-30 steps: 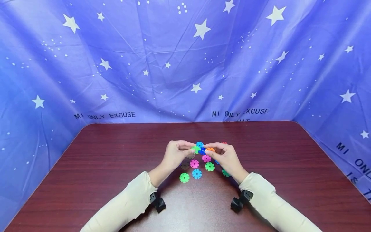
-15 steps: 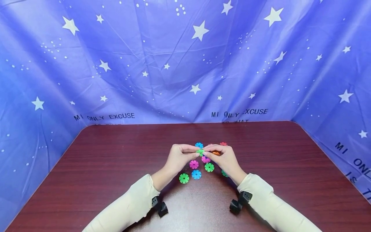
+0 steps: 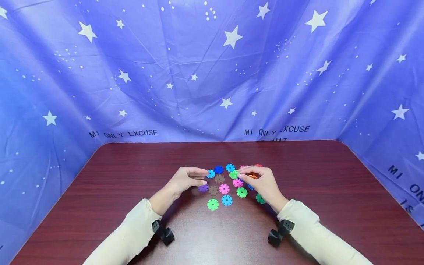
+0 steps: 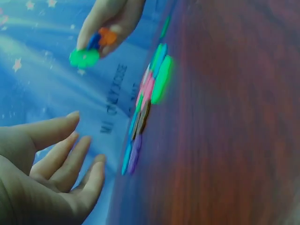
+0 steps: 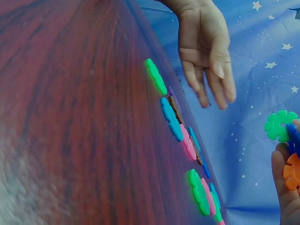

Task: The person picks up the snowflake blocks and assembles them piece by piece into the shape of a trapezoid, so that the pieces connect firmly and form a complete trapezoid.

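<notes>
My right hand (image 3: 265,186) pinches a joined set of notched plastic interlocking discs, raised above the table. In the right wrist view the set shows a green disc (image 5: 281,125), a dark blue disc (image 5: 292,139) standing crosswise, and an orange disc (image 5: 293,172). My left hand (image 3: 179,184) hovers to the left with its fingers spread and nothing between them, as the left wrist view also shows. Close to its fingertips in the head view are a light blue disc (image 3: 211,173) and a purple disc (image 3: 203,188), both lying on the table.
More loose discs lie flat around the hands: a dark blue disc (image 3: 218,169), a pink disc (image 3: 224,189), a green disc (image 3: 213,204) and several others. They rest on a dark red wooden table (image 3: 212,235). A starry blue curtain (image 3: 185,110) hangs behind it.
Both hands were together at the green disc half a second ago. The left hand has let go and moved left; the right hand keeps the joined discs.
</notes>
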{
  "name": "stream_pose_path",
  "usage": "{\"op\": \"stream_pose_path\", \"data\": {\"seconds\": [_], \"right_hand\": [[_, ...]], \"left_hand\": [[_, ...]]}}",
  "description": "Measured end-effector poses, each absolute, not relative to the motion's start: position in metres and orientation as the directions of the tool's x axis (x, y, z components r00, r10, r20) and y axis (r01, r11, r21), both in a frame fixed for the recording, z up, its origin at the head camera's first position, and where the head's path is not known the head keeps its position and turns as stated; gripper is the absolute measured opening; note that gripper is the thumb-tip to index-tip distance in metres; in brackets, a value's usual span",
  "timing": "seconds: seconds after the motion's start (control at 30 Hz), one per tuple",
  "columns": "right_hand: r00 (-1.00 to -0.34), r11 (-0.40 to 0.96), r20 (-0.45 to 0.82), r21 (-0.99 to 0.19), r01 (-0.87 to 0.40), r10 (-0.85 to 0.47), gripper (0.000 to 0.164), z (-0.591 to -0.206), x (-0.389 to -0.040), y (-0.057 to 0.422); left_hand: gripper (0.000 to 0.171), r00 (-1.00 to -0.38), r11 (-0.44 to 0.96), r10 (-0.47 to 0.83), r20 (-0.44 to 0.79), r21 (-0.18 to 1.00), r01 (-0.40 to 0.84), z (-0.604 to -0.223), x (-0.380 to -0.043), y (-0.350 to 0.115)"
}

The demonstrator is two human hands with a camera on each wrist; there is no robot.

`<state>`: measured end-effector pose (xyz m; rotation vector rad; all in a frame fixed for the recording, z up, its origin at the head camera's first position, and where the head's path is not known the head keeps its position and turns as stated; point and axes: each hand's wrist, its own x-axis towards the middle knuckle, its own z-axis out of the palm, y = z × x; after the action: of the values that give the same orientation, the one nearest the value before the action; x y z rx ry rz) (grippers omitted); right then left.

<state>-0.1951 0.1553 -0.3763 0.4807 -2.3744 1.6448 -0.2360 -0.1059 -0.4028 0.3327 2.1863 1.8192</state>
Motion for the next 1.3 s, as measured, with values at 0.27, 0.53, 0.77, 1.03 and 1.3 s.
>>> {"op": "stream_pose_path", "data": {"seconds": [0.27, 0.53, 0.77, 1.03, 1.3], "right_hand": [[-0.918, 0.332, 0.366, -0.856, -0.397, -0.154, 0.013, -0.376, -0.197, 0.155], [-0.916, 0.301, 0.368, -0.866, -0.400, -0.160, 0.013, -0.377, -0.198, 0.155], [-0.916, 0.296, 0.369, -0.867, -0.400, -0.156, 0.013, -0.377, -0.197, 0.157], [-0.910, 0.281, 0.382, -0.866, -0.413, -0.159, 0.012, -0.376, -0.196, 0.157], [-0.908, 0.266, 0.386, -0.869, -0.417, -0.161, 0.012, -0.376, -0.197, 0.156]], "left_hand": [[0.039, -0.862, 0.262, 0.489, -0.135, 0.965, -0.002, -0.412, -0.249, -0.120], [0.035, -0.851, 0.467, 0.503, -0.148, 0.875, 0.124, -0.411, -0.253, -0.117], [0.032, -0.852, 0.493, 0.513, -0.103, 0.848, 0.194, -0.410, -0.252, -0.116], [0.031, -0.842, 0.503, 0.533, -0.080, 0.830, 0.240, -0.410, -0.249, -0.113], [0.026, -0.877, 0.550, 0.477, -0.049, 0.795, 0.255, -0.409, -0.246, -0.113]]}}
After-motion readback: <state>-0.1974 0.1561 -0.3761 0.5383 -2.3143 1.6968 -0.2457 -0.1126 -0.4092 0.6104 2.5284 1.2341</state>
